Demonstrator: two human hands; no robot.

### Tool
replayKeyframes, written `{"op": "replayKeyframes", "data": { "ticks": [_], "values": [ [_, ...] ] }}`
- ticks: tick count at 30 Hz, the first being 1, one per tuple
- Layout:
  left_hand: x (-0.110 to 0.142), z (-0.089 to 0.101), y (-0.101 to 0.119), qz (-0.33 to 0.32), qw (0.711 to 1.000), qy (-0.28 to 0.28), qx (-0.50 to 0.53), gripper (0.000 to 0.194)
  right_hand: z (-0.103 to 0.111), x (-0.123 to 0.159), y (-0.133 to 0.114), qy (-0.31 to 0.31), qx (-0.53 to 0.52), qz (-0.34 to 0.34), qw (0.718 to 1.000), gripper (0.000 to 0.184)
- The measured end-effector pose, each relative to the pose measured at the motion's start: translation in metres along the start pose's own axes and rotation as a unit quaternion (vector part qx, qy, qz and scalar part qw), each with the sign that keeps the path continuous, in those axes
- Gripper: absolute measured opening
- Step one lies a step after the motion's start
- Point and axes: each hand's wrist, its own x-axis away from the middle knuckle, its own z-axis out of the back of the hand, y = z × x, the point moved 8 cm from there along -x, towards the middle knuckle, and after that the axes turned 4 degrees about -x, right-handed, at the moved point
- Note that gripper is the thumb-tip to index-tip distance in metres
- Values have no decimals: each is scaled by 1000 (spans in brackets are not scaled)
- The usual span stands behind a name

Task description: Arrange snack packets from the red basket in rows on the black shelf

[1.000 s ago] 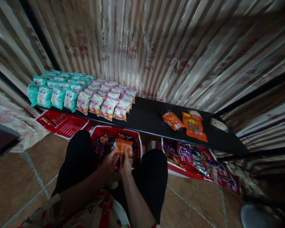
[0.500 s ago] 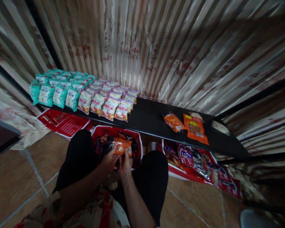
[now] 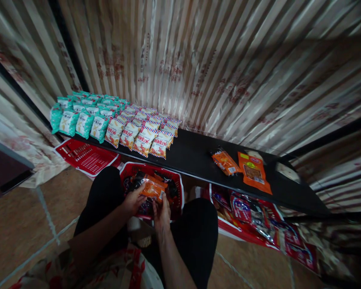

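Between my knees, an orange and black snack bag [image 3: 153,186] is held in both hands above a red basket [image 3: 182,188]. My left hand [image 3: 134,199] grips its near left part, and my right hand [image 3: 162,210] pinches its lower right corner. Other dark, shiny packets lie in that basket below, partly hidden by the held bag. On the black shelf board [image 3: 192,154] in front lie a similar orange and black bag [image 3: 225,161] and a flat orange bag [image 3: 254,171] with a yellow label.
Teal snack bags [image 3: 83,124] and striped-edge white and orange bags [image 3: 144,139] stand in rows on the shelf's left. A red basket [image 3: 87,156] sits below left; another basket [image 3: 228,220] with red packets is at right. Pleated curtain [image 3: 180,60] hangs behind. White round objects [image 3: 288,172] lie at the right end.
The view has shifted slightly, so the scene sits a little further right and lower. The held bag has tilted, its right end lower, and stays in both hands.
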Motion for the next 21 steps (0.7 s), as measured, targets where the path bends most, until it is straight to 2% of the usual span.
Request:
{"op": "replayKeyframes", "data": {
  "ticks": [4, 9, 13, 17, 21],
  "values": [
    [-1, 9, 12, 25, 999, 38, -29, 42, -5, 2, 1, -30, 5, -11, 999, 40],
    [5, 6, 31, 46, 996, 55, -50, 38, -12, 5, -2, -71, 32, -13, 997, 42],
    [12, 4, 44, 53, 995, 36, -80, 36, -22, 12, -4, -104, 27, -35, 994, 49],
    [15, 4, 58, 39, 993, 2, -110, 39, -28, 16, -8, -119, 16, -20, 993, 45],
    [15, 3, 66, 30, 991, -38, -126, 47, -24, 16, -1, -115, 56, -68, 990, 45]
  ]
}}
